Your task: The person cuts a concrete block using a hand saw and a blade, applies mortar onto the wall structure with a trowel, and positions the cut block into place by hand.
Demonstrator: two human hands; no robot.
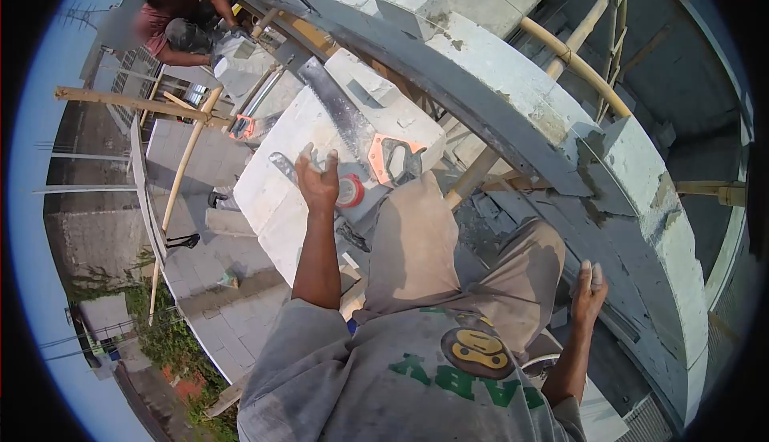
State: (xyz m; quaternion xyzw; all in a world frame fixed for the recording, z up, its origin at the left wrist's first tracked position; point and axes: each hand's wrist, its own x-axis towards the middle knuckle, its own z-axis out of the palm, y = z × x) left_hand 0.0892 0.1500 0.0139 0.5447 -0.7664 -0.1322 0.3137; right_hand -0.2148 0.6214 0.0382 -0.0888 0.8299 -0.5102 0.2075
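My left hand is raised over a large white block, its fingers apart and nothing in them. Just right of it sits a red round object with a pale centre, perhaps a tape roll. A handsaw lies flat on the white blocks, its orange-and-black handle near my knee. Close to my left fingers is a flat metal strip; a dark tool lies below my left wrist, partly hidden. My right hand hangs beside my right knee near the block wall, fingers loosely extended, holding nothing visible.
A curved wall of pale blocks runs along my right, with mortar patches. Bamboo poles cross behind it. Another person crouches at the upper left near a second orange-handled saw. A drop lies beyond the left edge.
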